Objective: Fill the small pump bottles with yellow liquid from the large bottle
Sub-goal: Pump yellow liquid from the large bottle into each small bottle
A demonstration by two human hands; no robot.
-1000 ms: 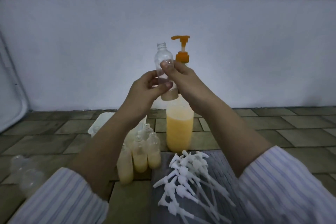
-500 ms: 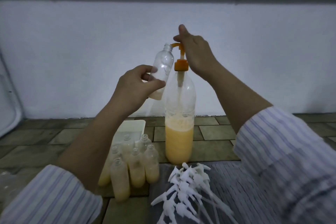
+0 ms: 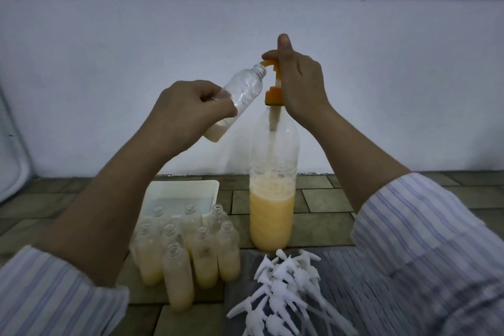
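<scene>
My left hand (image 3: 188, 112) grips a small clear bottle (image 3: 240, 95), tilted, its open neck just under the orange pump (image 3: 274, 82) spout; a little pale liquid sits in its low end, below my fingers; my right hand (image 3: 300, 84) curls around the pump head, index finger straight up; directly beneath that hand stands the large bottle (image 3: 272, 185), yellow liquid in its lower part; below my left wrist cluster filled small bottles (image 3: 191, 254); white pump tops (image 3: 286, 289) lie under my right forearm.
</scene>
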